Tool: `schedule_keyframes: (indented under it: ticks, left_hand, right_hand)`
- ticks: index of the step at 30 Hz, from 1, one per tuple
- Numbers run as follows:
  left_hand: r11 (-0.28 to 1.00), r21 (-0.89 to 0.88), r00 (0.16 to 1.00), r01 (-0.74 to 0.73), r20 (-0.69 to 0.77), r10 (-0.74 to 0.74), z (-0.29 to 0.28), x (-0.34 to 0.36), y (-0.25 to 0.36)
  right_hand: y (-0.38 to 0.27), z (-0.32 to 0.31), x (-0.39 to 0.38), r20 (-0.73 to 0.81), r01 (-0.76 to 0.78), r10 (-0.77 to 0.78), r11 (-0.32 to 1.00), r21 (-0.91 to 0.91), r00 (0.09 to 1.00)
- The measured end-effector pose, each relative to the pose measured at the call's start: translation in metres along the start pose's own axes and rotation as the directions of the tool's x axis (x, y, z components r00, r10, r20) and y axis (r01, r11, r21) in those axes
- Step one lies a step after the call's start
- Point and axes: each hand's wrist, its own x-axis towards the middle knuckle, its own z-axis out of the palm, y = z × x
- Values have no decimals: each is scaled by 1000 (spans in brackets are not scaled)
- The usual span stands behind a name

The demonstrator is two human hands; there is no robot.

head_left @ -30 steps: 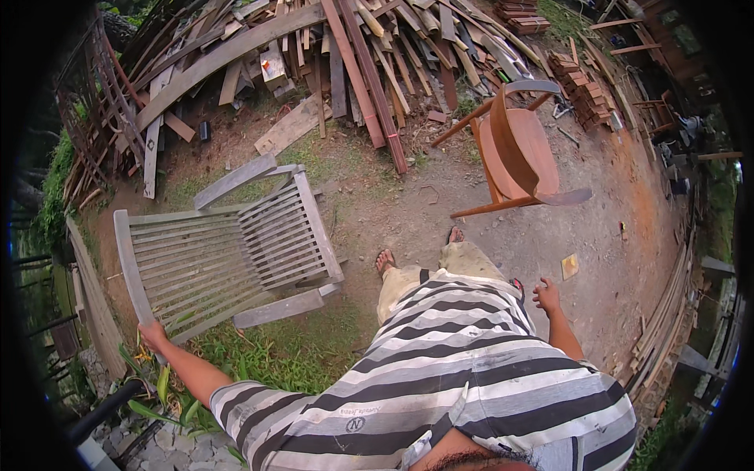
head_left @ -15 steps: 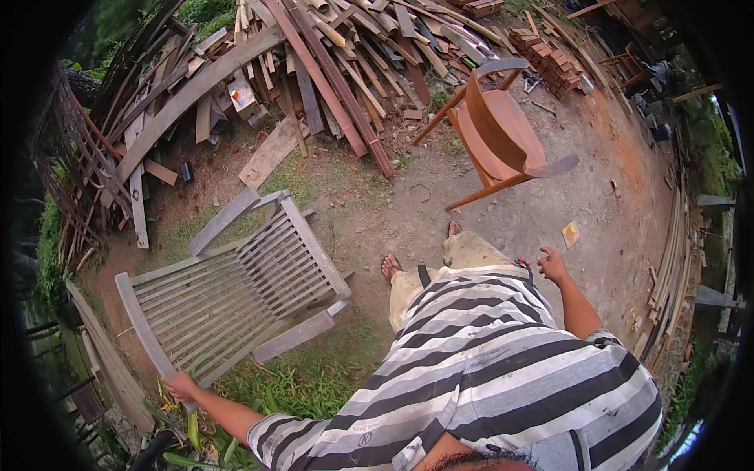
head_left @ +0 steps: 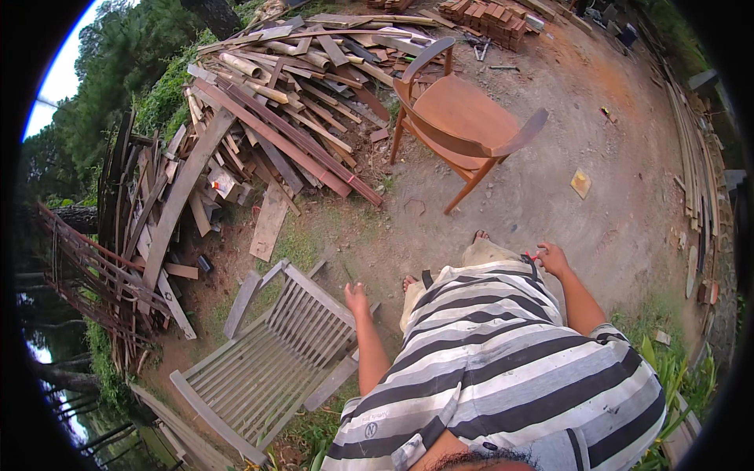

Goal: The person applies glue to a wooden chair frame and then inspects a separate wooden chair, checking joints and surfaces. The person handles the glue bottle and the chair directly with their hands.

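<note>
My left hand [head_left: 355, 297] is off the weathered grey slatted chair [head_left: 259, 369], held in the air beside its upper right corner with the fingers loosely apart. The chair rests tilted on the ground at lower left. My right hand [head_left: 551, 257] hangs by my hip with loosely bent fingers, close to a small red item [head_left: 532, 256] at my trousers; whether it touches this is unclear. A reddish-brown wooden armchair [head_left: 463, 118] with a curved back stands ahead of me. My feet in sandals show beyond my striped shirt.
A large heap of boards and timber [head_left: 275, 102] spreads across the left and top, with rusty bent slats [head_left: 94, 267] at far left. Stacked reddish pieces [head_left: 487, 23] lie farther back. Long planks [head_left: 695, 188] line the right edge. A yellowish square [head_left: 581, 183] lies on the dirt.
My left hand has let go of the grey chair and moved right and up. The view has swung right, showing trees at left. My right hand has risen slightly.
</note>
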Motion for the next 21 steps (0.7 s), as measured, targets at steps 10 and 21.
schedule_keyframes:
  ticks: [10, 21]
  left_hand:
    - [947, 68, 858, -315, 447, 253, 381, -70, 235]
    - [66, 594, 437, -802, 508, 742, 531, -11, 358]
  right_hand:
    - [154, -45, 64, -62, -281, 348, 839, 465, 935]
    - [21, -162, 306, -388, 44, 189, 854, 519, 902]
